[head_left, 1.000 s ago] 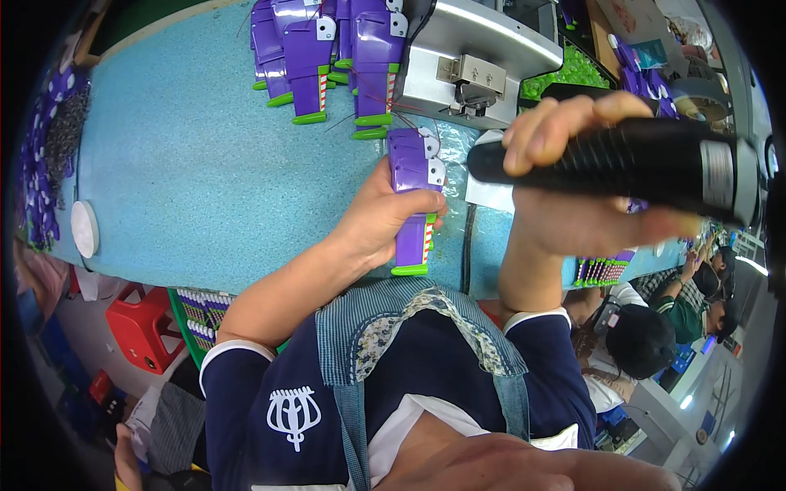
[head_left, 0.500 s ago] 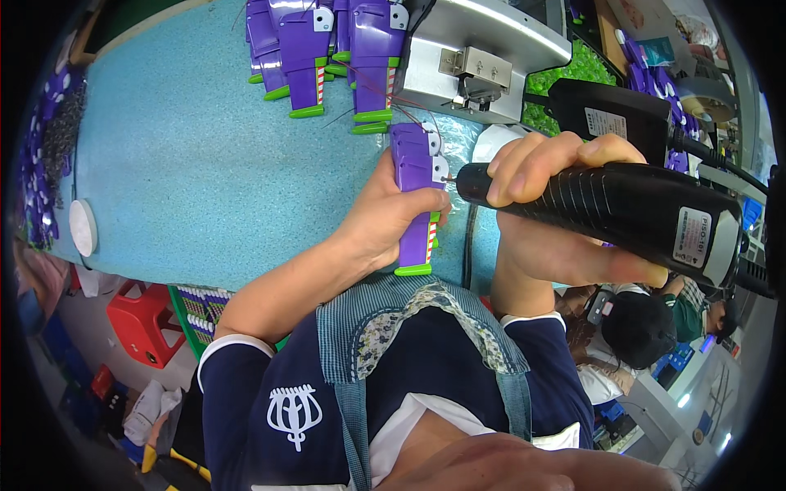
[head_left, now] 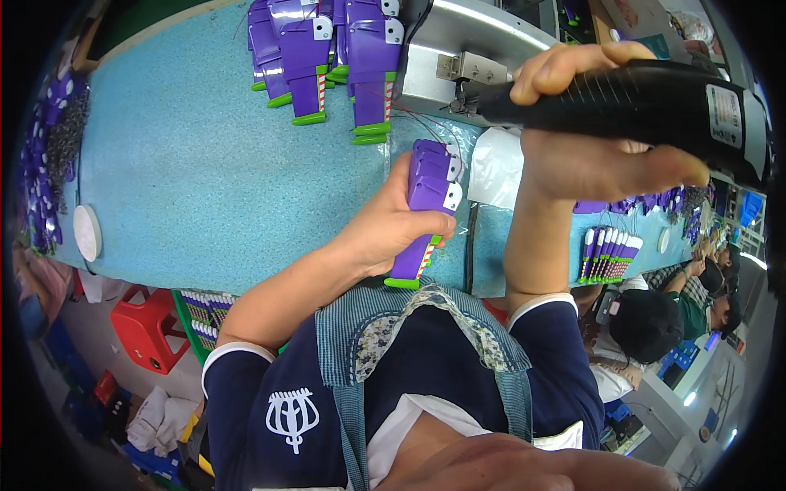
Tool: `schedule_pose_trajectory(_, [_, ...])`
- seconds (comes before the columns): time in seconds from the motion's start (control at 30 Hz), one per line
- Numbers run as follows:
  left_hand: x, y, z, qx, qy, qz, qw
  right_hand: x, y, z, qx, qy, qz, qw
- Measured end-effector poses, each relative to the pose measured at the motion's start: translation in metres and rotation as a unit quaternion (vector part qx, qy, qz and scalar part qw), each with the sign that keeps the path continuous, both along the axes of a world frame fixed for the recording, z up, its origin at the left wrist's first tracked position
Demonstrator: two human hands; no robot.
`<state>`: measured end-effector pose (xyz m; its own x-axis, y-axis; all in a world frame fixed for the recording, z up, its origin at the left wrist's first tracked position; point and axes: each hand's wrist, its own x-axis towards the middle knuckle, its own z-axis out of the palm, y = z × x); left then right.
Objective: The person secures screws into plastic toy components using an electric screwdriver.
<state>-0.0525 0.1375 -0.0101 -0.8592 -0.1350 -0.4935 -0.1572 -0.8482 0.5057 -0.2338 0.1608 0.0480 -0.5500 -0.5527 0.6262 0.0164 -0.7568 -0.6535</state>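
Observation:
My left hand is closed around a purple plastic leg-shaped toy part with white joints, a green foot end and a red-striped edge; thin wires trail from its top. In my right hand is a black electric screwdriver, gripped round its body. The screwdriver's tip meets the small metal mechanism on the front of a silver screw feeder; whether a screw is on the bit cannot be made out. Several matching purple parts lie stacked beyond my left hand, beside the feeder.
A clear plastic bag lies on the blue tabletop. A round white disc is at the left edge, with a red stool below. More purple parts stand in a row at right, near other people at work.
My right hand has lifted the screwdriver off the held part and carried it up and away to the feeder. My left hand has shifted slightly and tilted the part.

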Motion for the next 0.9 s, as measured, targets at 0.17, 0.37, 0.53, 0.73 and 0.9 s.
schedule_pose_trajectory(0.17, [-0.002, 0.001, -0.001, -0.019, -0.002, -0.011, 1.000, 0.026, 0.019, 0.008, 0.035, -0.001, 0.055, 0.998])
schedule_pose_trajectory(0.37, [-0.003, 0.001, 0.002, -0.030, 0.006, -0.026, 0.999, 0.038, 0.017, -0.009, 0.041, -0.007, 0.065, 0.997])
schedule_pose_trajectory(0.53, [-0.004, 0.002, 0.005, -0.037, 0.000, -0.022, 0.999, 0.044, 0.017, -0.009, 0.050, -0.040, 0.065, 0.996])
schedule_pose_trajectory(0.73, [-0.002, 0.002, 0.003, -0.027, -0.004, -0.029, 0.999, 0.041, 0.020, -0.012, 0.055, -0.015, 0.067, 0.996])
schedule_pose_trajectory(0.9, [-0.003, 0.000, 0.001, -0.008, 0.029, -0.034, 0.999, 0.016, 0.014, 0.016, 0.035, 0.028, 0.072, 0.996])
